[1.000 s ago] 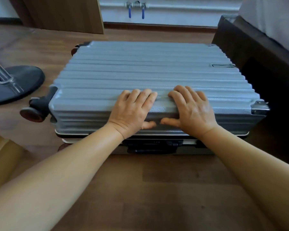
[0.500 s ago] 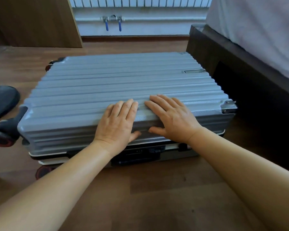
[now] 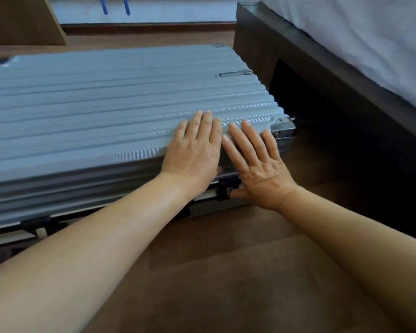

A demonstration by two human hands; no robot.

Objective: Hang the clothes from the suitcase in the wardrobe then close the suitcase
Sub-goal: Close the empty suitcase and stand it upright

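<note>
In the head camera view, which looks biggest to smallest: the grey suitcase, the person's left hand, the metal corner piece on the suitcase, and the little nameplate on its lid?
1. Suitcase, by far the largest.
2. Left hand.
3. Metal corner piece.
4. Nameplate, though it lies farther from the camera, so its rank against the corner piece is unsure.

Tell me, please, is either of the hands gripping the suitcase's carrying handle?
No, the left hand and the right hand both lie flat with straight fingers on the ribbed lid of the suitcase.
</note>
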